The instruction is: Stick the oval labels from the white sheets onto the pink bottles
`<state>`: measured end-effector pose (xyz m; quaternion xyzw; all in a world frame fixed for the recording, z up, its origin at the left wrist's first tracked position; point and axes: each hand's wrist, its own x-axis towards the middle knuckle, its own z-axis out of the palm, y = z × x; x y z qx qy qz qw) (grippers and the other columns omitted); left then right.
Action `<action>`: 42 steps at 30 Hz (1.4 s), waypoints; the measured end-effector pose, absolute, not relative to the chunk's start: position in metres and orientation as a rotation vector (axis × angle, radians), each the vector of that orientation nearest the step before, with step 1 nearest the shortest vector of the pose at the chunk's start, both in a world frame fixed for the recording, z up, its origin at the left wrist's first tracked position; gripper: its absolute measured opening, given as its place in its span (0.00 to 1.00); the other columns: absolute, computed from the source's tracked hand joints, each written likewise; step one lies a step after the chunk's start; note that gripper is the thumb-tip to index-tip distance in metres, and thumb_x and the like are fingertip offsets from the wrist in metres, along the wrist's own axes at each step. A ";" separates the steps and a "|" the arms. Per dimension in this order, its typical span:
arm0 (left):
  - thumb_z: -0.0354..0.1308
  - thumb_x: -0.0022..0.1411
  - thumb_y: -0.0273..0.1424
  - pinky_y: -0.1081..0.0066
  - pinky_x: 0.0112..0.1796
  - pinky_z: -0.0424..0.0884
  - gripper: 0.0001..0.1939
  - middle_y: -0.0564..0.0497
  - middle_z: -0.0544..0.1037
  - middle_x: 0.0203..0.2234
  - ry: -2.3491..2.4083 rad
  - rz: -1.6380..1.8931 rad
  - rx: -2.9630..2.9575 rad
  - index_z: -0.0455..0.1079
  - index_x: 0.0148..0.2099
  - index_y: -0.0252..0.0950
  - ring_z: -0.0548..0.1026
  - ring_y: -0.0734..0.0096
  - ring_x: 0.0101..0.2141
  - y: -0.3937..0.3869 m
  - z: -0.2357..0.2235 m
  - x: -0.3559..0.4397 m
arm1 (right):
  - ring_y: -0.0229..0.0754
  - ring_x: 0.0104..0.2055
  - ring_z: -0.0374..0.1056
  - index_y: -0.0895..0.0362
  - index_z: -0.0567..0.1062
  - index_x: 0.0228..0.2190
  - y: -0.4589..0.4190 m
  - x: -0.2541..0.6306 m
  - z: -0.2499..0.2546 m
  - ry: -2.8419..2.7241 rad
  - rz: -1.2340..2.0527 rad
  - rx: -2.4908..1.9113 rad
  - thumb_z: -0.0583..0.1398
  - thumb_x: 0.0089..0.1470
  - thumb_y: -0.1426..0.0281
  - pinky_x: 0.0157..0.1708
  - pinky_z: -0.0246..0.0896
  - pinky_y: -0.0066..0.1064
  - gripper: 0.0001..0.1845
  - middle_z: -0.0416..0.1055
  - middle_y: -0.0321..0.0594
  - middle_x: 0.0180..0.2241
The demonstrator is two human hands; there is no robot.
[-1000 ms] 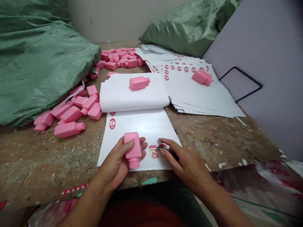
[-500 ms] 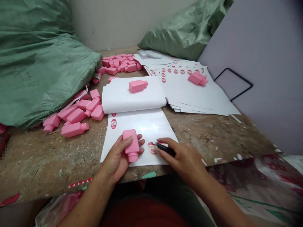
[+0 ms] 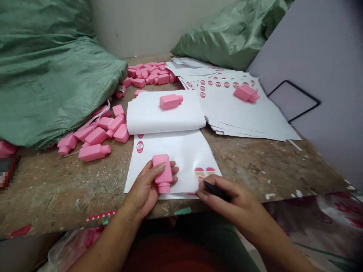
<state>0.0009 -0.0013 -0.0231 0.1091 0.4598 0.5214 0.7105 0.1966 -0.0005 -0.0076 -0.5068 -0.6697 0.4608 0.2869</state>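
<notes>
My left hand (image 3: 147,185) is closed around a pink plastic bottle (image 3: 162,169), lying back in the palm with its neck toward me and the thumb across its front. Under it is a white sticker sheet (image 3: 181,151) with an oval pink label (image 3: 140,147) near its left side. At the sheet's right front corner, my right hand (image 3: 227,194) grips a slim black-handled tool (image 3: 216,190); its tip is hidden by the fingers, so its kind cannot be made out. Just beyond those fingertips, pink-and-cream labels (image 3: 204,172) show on the sheet, partly covered and blurred.
The sheet's folded-back part (image 3: 167,122) carries another pink bottle (image 3: 171,102). A paper stack (image 3: 244,117) at right holds one more bottle (image 3: 246,93). Loose pink bottles (image 3: 95,152) lie at left beside a green sack (image 3: 62,87). The worn wooden table (image 3: 56,196) has its edge near me.
My right hand has moved right and slightly down with the black tool, and two label tops now show beyond its fingers. My left hand keeps its hold on the bottle. The view has shifted slightly.
</notes>
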 end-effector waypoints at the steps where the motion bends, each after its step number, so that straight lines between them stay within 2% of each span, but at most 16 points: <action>1: 0.62 0.59 0.27 0.64 0.43 0.75 0.13 0.40 0.79 0.44 1.025 1.157 0.260 0.70 0.47 0.31 0.79 0.61 0.42 -0.001 -0.023 0.001 | 0.38 0.24 0.61 0.54 0.71 0.22 -0.003 0.198 -0.002 -1.710 1.309 -1.307 0.59 0.54 0.62 0.23 0.56 0.28 0.13 0.65 0.33 0.21; 6: 0.65 0.57 0.30 0.66 0.42 0.73 0.16 0.43 0.78 0.46 0.990 1.136 0.366 0.70 0.48 0.34 0.77 0.62 0.44 -0.012 -0.015 0.008 | 0.39 0.28 0.64 0.53 0.74 0.26 -0.007 0.192 0.010 -1.528 1.325 -1.208 0.64 0.51 0.63 0.26 0.60 0.27 0.08 0.68 0.35 0.26; 11: 0.64 0.59 0.39 0.67 0.45 0.71 0.19 0.46 0.79 0.41 0.844 1.153 0.295 0.70 0.49 0.35 0.77 0.66 0.40 -0.028 -0.007 0.017 | 0.38 0.26 0.65 0.53 0.73 0.26 -0.008 0.171 0.007 -1.453 1.297 -1.206 0.64 0.52 0.63 0.23 0.62 0.26 0.09 0.68 0.33 0.24; 14: 0.60 0.62 0.43 0.69 0.43 0.71 0.20 0.45 0.79 0.39 0.834 1.173 0.234 0.71 0.49 0.34 0.77 0.67 0.39 -0.031 -0.008 0.020 | 0.39 0.28 0.68 0.53 0.72 0.28 -0.009 0.163 0.008 -1.456 1.248 -1.175 0.64 0.50 0.66 0.26 0.65 0.26 0.06 0.71 0.33 0.26; 17: 0.53 0.66 0.45 0.69 0.41 0.72 0.21 0.44 0.79 0.37 0.851 1.167 0.200 0.71 0.50 0.33 0.77 0.67 0.37 -0.032 -0.008 0.021 | 0.41 0.31 0.72 0.52 0.69 0.33 -0.010 0.161 0.008 -1.415 1.229 -1.179 0.64 0.47 0.68 0.28 0.68 0.28 0.10 0.73 0.34 0.29; 23: 0.45 0.70 0.45 0.63 0.46 0.72 0.22 0.43 0.79 0.38 0.858 1.191 0.218 0.69 0.50 0.33 0.78 0.62 0.41 -0.033 -0.008 0.023 | 0.43 0.34 0.73 0.51 0.70 0.34 -0.012 0.159 0.004 -1.501 1.125 -1.228 0.63 0.50 0.66 0.31 0.69 0.30 0.09 0.74 0.35 0.31; 33: 0.52 0.66 0.47 0.60 0.45 0.73 0.22 0.43 0.77 0.41 0.869 1.200 0.232 0.68 0.52 0.35 0.77 0.59 0.42 -0.035 -0.013 0.022 | 0.42 0.32 0.73 0.51 0.70 0.34 -0.012 0.156 0.002 -1.576 1.077 -1.239 0.61 0.51 0.67 0.29 0.68 0.29 0.06 0.75 0.35 0.30; 39: 0.53 0.66 0.46 0.64 0.45 0.71 0.21 0.46 0.76 0.41 0.879 1.197 0.353 0.66 0.53 0.37 0.75 0.64 0.42 -0.036 -0.012 0.019 | 0.41 0.33 0.73 0.51 0.70 0.35 -0.011 0.156 0.002 -1.629 1.017 -1.239 0.60 0.53 0.68 0.29 0.67 0.27 0.05 0.75 0.34 0.30; 42: 0.59 0.64 0.41 0.67 0.47 0.69 0.21 0.48 0.75 0.43 0.897 1.147 0.442 0.64 0.55 0.39 0.74 0.66 0.44 -0.038 -0.010 0.016 | 0.41 0.32 0.73 0.51 0.70 0.35 -0.012 0.154 0.002 -1.670 0.959 -1.245 0.60 0.54 0.68 0.29 0.67 0.28 0.05 0.75 0.34 0.30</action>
